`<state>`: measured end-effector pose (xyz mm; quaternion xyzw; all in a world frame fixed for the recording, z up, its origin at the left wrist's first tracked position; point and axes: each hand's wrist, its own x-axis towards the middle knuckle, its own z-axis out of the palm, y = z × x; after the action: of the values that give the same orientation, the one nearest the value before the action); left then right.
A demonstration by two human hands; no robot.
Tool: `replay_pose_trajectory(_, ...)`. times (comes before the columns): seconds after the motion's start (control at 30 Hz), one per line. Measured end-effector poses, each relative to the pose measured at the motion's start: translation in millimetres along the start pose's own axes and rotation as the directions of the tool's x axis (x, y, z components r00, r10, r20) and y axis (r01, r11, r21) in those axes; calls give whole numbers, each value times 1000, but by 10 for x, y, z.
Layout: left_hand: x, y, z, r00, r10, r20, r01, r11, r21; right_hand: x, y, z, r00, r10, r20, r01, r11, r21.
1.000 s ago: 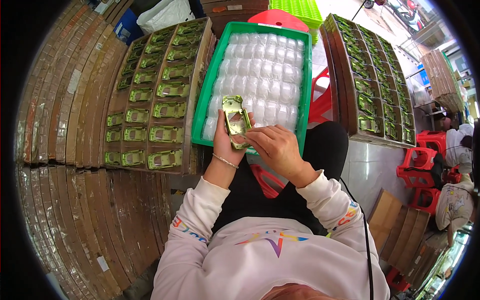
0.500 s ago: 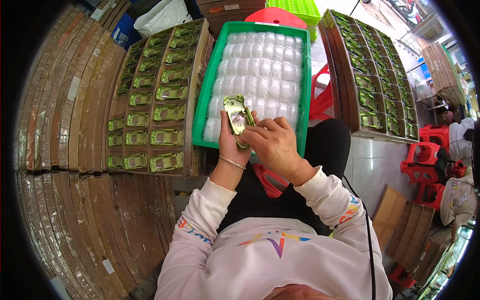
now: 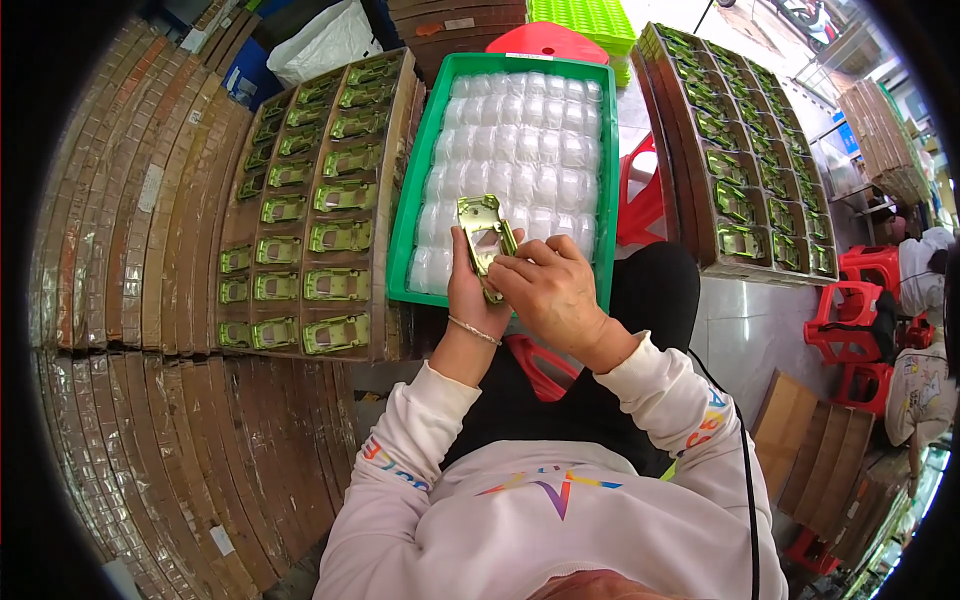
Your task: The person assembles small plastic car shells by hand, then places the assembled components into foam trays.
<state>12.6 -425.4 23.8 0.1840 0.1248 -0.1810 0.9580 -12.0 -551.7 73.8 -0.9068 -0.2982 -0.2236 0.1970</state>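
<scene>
A shiny green toy car body (image 3: 484,226) is held above the near part of a green tray (image 3: 402,240). My left hand (image 3: 474,293) is closed around its lower left side, thumb along the edge. Bent fingers of my right hand (image 3: 548,293) press together against its lower right side; whether they also pinch a small part is hidden. Inside the tray lie rows of rounded, translucent white pieces (image 3: 530,145) that look wrapped in film. To the left, a divided cardboard tray (image 3: 385,215) carries many similar green car bodies (image 3: 335,284).
Another divided tray (image 3: 700,262) of green car bodies stands at the right. Stacked cardboard trays (image 3: 150,230) wall off the left side. Red stools (image 3: 845,315) and a cardboard stack (image 3: 810,440) are on the right; a red stool top (image 3: 545,40) shows behind the green tray.
Both hands and the car body have shifted slightly right and toward me within the picture. The trays also sit a little lower in view. The grip looks the same.
</scene>
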Motion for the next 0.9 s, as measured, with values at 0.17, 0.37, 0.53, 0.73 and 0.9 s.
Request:
replay_pose_trajectory(0.17, -58, 4, 17, 997, 45, -67, -33, 984, 175, 5, 33, -1, 996, -38, 83, 34, 998, 52)
replay_pose_trajectory(0.37, -104, -13, 174, 977, 100, -191, -30, 941, 337, -25, 111, -10, 992, -60, 112, 51, 996, 75)
replay_pose_trajectory(0.53, -64, 17, 162, 970, 120, -211, -40, 938, 346, -6, 150, 50, 992, -86, 93, 74, 990, 122)
replay_pose_trajectory(0.73, -66, 39, 268, 980, 126, -152, -61, 926, 373, 67, 133, -90, 995, -52, 79, 44, 993, 106)
replay_pose_trajectory(0.9, 36, 6, 108, 971, 132, -200, -56, 936, 349, 48, 181, 35, 992, -80, 97, 65, 986, 152)
